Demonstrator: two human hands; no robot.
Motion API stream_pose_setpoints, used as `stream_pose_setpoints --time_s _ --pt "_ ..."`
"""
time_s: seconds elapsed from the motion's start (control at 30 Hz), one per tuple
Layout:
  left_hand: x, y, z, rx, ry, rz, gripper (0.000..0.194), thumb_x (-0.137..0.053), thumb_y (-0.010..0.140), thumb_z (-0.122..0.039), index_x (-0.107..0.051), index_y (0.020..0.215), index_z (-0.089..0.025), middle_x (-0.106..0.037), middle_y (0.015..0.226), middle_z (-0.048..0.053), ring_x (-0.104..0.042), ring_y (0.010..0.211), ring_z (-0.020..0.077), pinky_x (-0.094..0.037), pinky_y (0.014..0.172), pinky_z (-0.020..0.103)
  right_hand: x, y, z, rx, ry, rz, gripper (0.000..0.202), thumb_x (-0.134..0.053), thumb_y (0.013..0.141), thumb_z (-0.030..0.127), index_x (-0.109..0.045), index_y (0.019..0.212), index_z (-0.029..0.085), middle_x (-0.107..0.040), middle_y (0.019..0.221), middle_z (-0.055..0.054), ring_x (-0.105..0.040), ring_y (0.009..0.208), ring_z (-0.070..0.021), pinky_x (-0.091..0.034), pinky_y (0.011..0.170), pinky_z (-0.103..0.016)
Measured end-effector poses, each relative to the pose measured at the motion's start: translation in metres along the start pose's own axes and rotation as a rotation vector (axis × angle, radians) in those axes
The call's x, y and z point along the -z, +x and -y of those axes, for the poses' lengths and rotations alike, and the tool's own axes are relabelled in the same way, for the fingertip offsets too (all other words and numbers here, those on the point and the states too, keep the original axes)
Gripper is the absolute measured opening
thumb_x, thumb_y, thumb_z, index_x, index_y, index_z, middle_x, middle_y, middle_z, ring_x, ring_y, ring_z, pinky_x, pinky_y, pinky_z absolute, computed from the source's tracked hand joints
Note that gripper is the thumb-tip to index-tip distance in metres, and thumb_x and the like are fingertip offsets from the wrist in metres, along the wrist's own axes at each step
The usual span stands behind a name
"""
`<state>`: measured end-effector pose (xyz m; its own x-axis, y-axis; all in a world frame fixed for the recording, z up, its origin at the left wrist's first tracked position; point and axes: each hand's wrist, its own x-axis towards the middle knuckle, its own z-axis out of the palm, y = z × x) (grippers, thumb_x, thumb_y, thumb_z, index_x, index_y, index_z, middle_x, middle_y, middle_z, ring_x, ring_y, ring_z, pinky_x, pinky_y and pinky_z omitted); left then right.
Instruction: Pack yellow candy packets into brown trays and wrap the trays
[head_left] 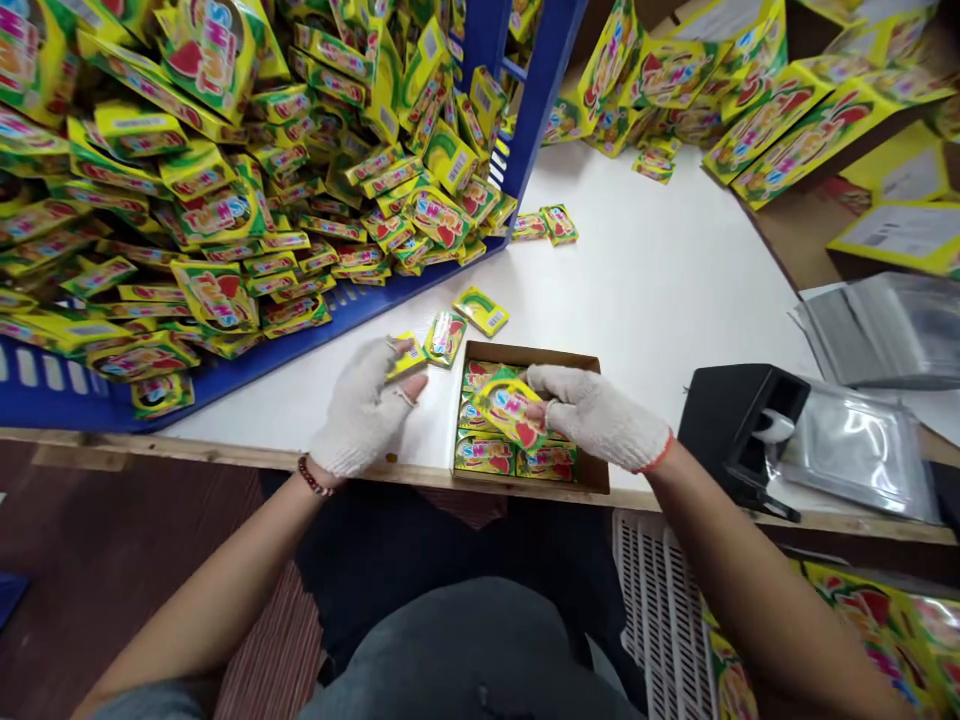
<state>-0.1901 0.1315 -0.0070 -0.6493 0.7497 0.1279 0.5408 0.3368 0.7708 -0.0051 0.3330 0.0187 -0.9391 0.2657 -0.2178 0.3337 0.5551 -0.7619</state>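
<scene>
My right hand (592,410), in a white knit glove with bare fingertips, grips a yellow-green packet (511,408) above an open brown box (592,478). Several similar packets lie in rows inside that box. My left hand (367,405), gloved the same way, is left of the box with thumb and fingers apart. Its fingertips are by a yellow packet (409,357) on the white table (645,270); whether they touch it is unclear. Two more packets, one green (445,338) and one yellow (481,311), lie behind the box's left corner.
A blue crate (225,375) heaped with packets fills the back left. Two packets (544,224) lie beside it. At right are a black tape dispenser (739,430), clear plastic covers (855,450) and a carton of yellow display boxes (806,125). A white basket (664,610) is below.
</scene>
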Motion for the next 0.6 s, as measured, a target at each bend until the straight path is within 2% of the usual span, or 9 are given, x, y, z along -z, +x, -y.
stream_pose_setpoints --time_s 0.1,0.17,0.23,0.3,0.4,0.53,0.6 --pt "0.004 0.006 0.038 0.048 0.443 0.019 0.066 -0.069 0.079 -0.044 -0.053 0.136 -0.015 -0.051 0.143 0.018 -0.045 0.136 0.0391 -0.039 0.115 0.053 -0.018 0.004 -0.016 -0.076 -0.11 0.172 0.013 -0.06 0.079 0.02 -0.068 0.089 0.021 -0.067 0.079 0.0 -0.059 0.072 -0.0161 -0.044 0.062 -0.025" --pt "0.0 0.009 0.057 0.09 0.577 0.075 0.08 -0.073 0.074 -0.044 -0.046 0.142 -0.011 -0.045 0.148 0.021 -0.041 0.139 0.0415 -0.036 0.116 0.052 -0.035 0.012 -0.016 -0.11 -0.209 0.242 0.01 -0.064 0.078 0.02 -0.069 0.087 0.022 -0.066 0.078 0.0 -0.058 0.071 -0.0163 -0.042 0.062 -0.025" --pt "-0.007 0.009 0.07 0.099 0.606 0.101 0.081 -0.072 0.075 -0.041 -0.043 0.143 -0.01 -0.047 0.146 0.021 -0.044 0.137 0.039 -0.038 0.115 0.049 -0.05 0.02 -0.01 -0.153 -0.31 0.247 0.009 -0.068 0.079 0.021 -0.07 0.087 0.021 -0.067 0.088 -0.003 -0.058 0.075 -0.0167 -0.041 0.063 -0.025" --pt "-0.014 0.009 0.077 0.1 0.579 0.082 0.07 -0.066 0.079 -0.036 -0.046 0.141 -0.012 -0.056 0.138 0.018 -0.051 0.13 0.0354 -0.042 0.112 0.048 -0.059 0.024 -0.002 -0.178 -0.398 0.235 0.005 -0.068 0.081 0.022 -0.07 0.085 0.02 -0.065 0.098 -0.005 -0.058 0.079 -0.0165 -0.039 0.064 -0.025" --pt "-0.019 0.007 0.079 0.135 0.459 -0.016 0.058 -0.063 0.08 -0.034 -0.054 0.134 -0.014 -0.064 0.126 0.015 -0.058 0.12 0.0338 -0.047 0.105 0.048 -0.062 0.023 0.003 -0.16 -0.463 0.233 0.009 -0.062 0.087 0.022 -0.069 0.083 0.018 -0.063 0.1 -0.006 -0.057 0.083 -0.0161 -0.037 0.065 -0.026" --pt "-0.016 0.001 0.061 0.138 0.1 -0.125 0.064 -0.066 0.08 -0.047 -0.053 0.134 -0.015 -0.065 0.126 0.013 -0.064 0.109 0.0287 -0.053 0.099 0.047 -0.054 0.018 -0.004 -0.102 -0.375 0.245 0.01 -0.058 0.087 0.016 -0.066 0.082 0.018 -0.063 0.091 -0.004 -0.056 0.083 -0.0162 -0.039 0.071 -0.026" --pt "-0.013 -0.004 0.045 0.04 -0.036 -0.109 0.065 -0.066 0.082 -0.048 -0.052 0.135 -0.015 -0.065 0.127 0.012 -0.065 0.108 0.0267 -0.055 0.097 0.046 -0.048 0.017 -0.006 -0.07 -0.237 0.144 0.009 -0.058 0.087 0.018 -0.065 0.081 0.018 -0.064 0.088 -0.004 -0.056 0.084 -0.0169 -0.042 0.075 -0.027"
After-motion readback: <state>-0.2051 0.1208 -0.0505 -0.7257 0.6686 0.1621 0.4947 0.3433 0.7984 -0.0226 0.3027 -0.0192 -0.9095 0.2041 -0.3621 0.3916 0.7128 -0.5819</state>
